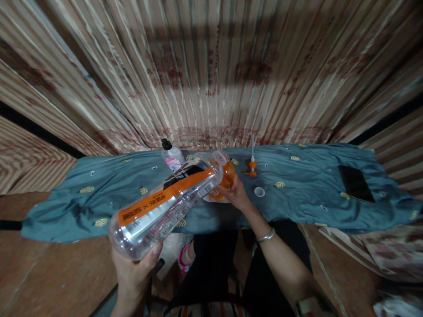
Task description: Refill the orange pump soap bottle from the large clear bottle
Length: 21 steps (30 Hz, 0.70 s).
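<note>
My left hand [135,268] grips the base of a large clear plastic bottle [172,198] with an orange, silver and black label. The bottle is tilted, its neck pointing up and right over the table. Behind that neck, my right hand [235,193] closes round an orange translucent bottle [227,174]; the large bottle partly covers it. Whether the two mouths touch is not clear. Under the orange bottle shows the edge of a pale round dish or plate [214,200]. An orange pump top [252,167] with a clear tube lies right of my right hand, near a small white cap [259,192].
A clear squeeze bottle [172,155] with a black cap stands at the table's back left. A black phone [356,182] rests at the right end of the cloth-covered table [304,189]. Striped curtains [211,75] hang close behind. Someone's foot with a pink strap [185,259] shows below.
</note>
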Available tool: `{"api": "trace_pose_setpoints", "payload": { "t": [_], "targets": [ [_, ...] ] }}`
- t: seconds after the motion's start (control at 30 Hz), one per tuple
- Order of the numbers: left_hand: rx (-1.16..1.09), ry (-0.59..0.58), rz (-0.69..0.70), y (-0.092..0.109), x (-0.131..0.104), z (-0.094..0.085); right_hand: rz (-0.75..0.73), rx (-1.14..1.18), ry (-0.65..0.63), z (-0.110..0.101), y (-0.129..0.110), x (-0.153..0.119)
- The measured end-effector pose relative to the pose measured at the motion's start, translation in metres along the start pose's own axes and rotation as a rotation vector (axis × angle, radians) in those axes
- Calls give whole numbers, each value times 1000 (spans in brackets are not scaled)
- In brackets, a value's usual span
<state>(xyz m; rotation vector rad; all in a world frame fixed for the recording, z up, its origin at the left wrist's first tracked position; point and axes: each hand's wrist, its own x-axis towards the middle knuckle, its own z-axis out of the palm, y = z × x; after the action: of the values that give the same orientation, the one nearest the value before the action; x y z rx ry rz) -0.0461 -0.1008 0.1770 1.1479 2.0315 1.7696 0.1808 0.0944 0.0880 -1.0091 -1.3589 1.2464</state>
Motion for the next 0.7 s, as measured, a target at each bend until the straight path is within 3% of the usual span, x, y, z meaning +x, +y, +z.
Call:
{"api": "trace_pose_setpoints", "payload": {
  "t": [0.3,0.7],
  "targets": [
    [-99,25,-83,0,1,1,-8,-3,-12,-1,0,-1],
    [-72,10,-34,-4,-1,0,-10,34,-17,0,-5,0]
  ]
}}
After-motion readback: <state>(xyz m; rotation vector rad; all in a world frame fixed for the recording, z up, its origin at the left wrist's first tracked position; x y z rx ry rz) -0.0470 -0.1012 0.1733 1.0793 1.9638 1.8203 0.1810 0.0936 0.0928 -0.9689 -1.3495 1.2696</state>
